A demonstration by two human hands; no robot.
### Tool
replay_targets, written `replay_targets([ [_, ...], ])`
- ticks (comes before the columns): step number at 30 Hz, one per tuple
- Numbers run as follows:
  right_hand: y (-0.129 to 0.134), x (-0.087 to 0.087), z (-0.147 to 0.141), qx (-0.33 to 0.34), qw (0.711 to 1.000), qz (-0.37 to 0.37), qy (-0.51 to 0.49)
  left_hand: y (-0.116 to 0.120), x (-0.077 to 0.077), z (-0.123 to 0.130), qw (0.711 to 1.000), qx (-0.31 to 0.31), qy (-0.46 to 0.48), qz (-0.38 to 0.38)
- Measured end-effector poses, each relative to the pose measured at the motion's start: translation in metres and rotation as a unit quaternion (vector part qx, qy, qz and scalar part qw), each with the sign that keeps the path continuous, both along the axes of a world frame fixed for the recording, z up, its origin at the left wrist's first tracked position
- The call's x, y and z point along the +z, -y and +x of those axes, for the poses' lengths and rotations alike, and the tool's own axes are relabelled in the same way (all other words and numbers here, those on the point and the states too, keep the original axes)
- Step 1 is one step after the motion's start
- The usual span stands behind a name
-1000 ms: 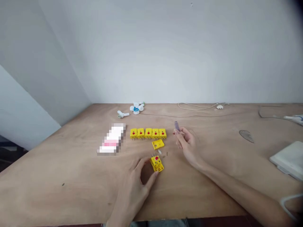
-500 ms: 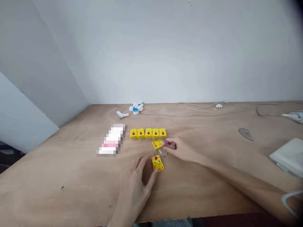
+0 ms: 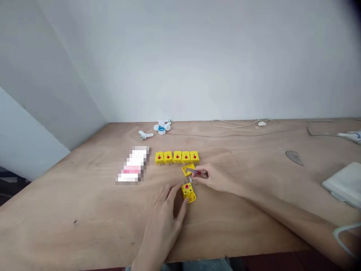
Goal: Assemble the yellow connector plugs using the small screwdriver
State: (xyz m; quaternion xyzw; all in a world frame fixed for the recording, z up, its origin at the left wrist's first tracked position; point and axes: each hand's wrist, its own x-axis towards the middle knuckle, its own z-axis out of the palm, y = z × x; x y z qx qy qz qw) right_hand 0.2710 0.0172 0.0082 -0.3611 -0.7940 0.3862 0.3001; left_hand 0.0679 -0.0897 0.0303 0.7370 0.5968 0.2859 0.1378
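Observation:
My right hand (image 3: 210, 177) holds a small screwdriver (image 3: 199, 172) with a red and clear handle, its tip pointing left over a loose yellow cover (image 3: 188, 169). Below that cover lie small metal parts (image 3: 190, 179). An opened yellow plug (image 3: 188, 192) with a red dot rests on the table, its pins pointing away from me. My left hand (image 3: 166, 212) lies beside it, with thumb and index finger around its left side and near corner. Several closed yellow plugs (image 3: 177, 157) stand in a row behind the cover.
A blurred white and pink rectangle (image 3: 132, 165) lies on the wooden table (image 3: 98, 210) to the left. White fittings (image 3: 162, 128) and a thin cord (image 3: 235, 124) are near the wall. A white box (image 3: 344, 184) sits at the right.
My right hand has moved the screwdriver slightly left, so its tip is now over the loose cover. My left hand stays beside the opened plug. The view has shifted slightly.

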Motion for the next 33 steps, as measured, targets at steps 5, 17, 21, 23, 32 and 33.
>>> replay_targets([
  [5,0.000,-0.002,-0.002,-0.002,1.000,0.013,-0.010,-0.003,-0.002,-0.004,1.000,0.011,0.016,0.017],
  [17,0.002,-0.003,-0.004,0.012,1.000,0.004,-0.011,-0.005,-0.013,0.001,0.998,0.059,-0.011,-0.016],
  [21,0.002,-0.002,-0.003,0.010,1.000,0.021,0.007,-0.008,-0.006,0.008,0.997,0.065,-0.036,-0.027],
  [23,0.001,-0.005,-0.002,0.004,0.999,0.038,0.023,-0.009,-0.002,0.009,0.995,0.069,-0.055,-0.042],
  [32,-0.003,-0.012,0.003,0.000,0.995,0.067,0.071,-0.017,-0.009,-0.026,0.996,-0.054,0.006,-0.069],
  [33,-0.003,-0.011,0.003,-0.005,0.996,0.060,0.068,-0.018,-0.011,-0.031,0.997,-0.057,0.008,-0.061],
])
